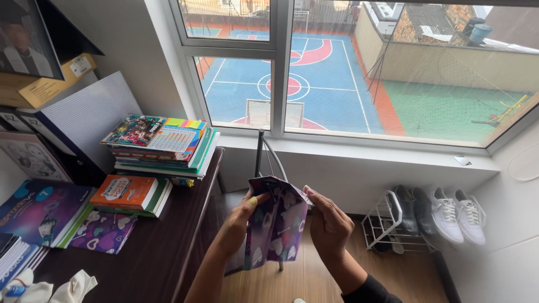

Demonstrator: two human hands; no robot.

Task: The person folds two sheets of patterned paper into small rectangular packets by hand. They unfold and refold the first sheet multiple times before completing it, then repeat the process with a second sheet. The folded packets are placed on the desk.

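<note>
Window-lit corner with a dark wooden desk (168, 247) on your left and a sports court way down outside the glass, that's the setting. Now the grip: both your hands are closed on the purple heart-print cloth (276, 224), each pinching its top edge. Your left hand (242, 216) has the left corner between thumb and fingers, your right hand (328, 221) has the right corner, thumb on the side facing you. So the cloth sits directly between the two hands, neither one nearer, top edge running side to side and a bit bunched, while the long axis hangs straight down from your grip toward the wood floor. It's held out in mid-air just off the desk edge, in front of a thin metal frame (263, 151), not touching either as far as I can tell. Looks soft and floppy, purple with white and pink hearts, folded or doubled on itself so it drapes in creases. Further out, a similar heart-print piece (104, 233) lies flat on the desk beside an orange book (126, 192), with a taller stack of books (160, 148) behind. Off to your right, a white wire rack (387, 224) holds white sneakers (457, 216).
</note>
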